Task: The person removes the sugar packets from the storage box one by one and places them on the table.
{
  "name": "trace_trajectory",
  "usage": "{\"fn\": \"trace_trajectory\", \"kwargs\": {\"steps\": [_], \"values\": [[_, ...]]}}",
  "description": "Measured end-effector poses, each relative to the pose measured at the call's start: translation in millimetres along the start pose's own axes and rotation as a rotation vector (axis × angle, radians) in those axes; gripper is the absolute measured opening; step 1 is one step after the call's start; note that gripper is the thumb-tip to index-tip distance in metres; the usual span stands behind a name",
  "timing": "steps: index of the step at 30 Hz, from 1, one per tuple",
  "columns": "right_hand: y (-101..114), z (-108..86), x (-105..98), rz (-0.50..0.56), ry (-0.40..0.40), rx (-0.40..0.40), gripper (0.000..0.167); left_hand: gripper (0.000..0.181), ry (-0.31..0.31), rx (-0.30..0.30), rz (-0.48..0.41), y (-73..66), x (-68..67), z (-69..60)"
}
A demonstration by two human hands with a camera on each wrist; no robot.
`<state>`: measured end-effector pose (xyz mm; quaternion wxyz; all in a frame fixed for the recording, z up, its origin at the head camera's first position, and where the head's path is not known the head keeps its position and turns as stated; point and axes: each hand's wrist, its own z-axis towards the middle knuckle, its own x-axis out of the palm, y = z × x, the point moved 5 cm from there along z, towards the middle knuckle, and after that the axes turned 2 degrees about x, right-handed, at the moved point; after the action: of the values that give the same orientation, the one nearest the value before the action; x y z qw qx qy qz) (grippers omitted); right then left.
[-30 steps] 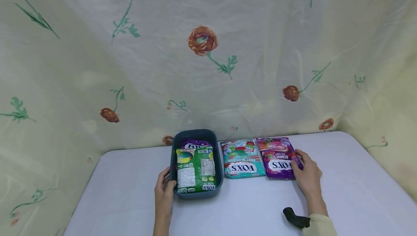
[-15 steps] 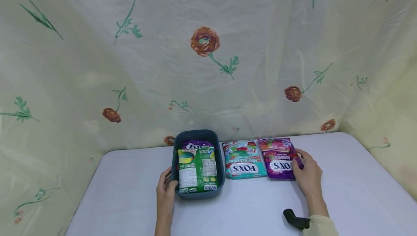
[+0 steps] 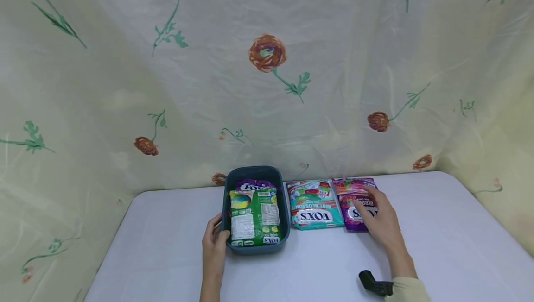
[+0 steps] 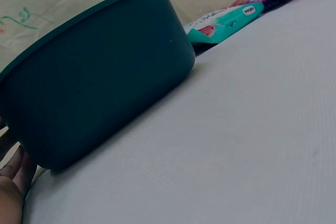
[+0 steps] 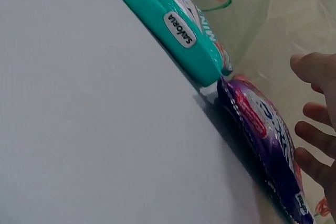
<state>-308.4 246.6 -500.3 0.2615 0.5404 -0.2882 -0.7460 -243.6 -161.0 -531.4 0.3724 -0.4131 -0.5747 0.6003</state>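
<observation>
My left hand (image 3: 214, 244) rests against the outer left side of a dark blue-green plastic bin (image 3: 255, 250), its thumb by the near left corner. In the bin lies a green candy bag (image 3: 253, 218) over a purple one (image 3: 253, 184). My right hand (image 3: 381, 221) is held over the purple Berries candy bag (image 3: 352, 209), covering part of it, with fingers spread and nothing in them. In the right wrist view a gap shows between most fingers and that bag. A teal Mint Blossom candy bag (image 3: 315, 204) lies between the bin and the Berries bag.
All of it stands on a white-covered table (image 3: 308, 269). A flower-printed curtain (image 3: 200, 84) hangs close behind the table's back edge. A black curved device (image 3: 374, 284) sits by the right sleeve (image 3: 406, 288).
My right hand has let go of the Berries bag's right edge and moved left above it. My left hand stays at the bin. The whole head view has shifted slightly.
</observation>
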Motion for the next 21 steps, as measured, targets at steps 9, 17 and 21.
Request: {"fn": "trace_trajectory", "kwargs": {"steps": [9, 17, 21], "values": [[21, -1.5, 19, 0.06, 0.055, -0.172, 0.058, 0.047, 0.008, -0.008, 0.002, 2.1, -0.4, 1.9], [38, -4.4, 23, 0.1, 0.117, -0.189, 0.058, 0.047, 0.006, 0.003, -0.005, 1.5, 0.2, 1.5], [52, -6.7, 25, 0.132, 0.166, -0.204, 0.058, 0.047, 0.004, -0.002, -0.008, 2.4, -0.2, 2.0]]}}
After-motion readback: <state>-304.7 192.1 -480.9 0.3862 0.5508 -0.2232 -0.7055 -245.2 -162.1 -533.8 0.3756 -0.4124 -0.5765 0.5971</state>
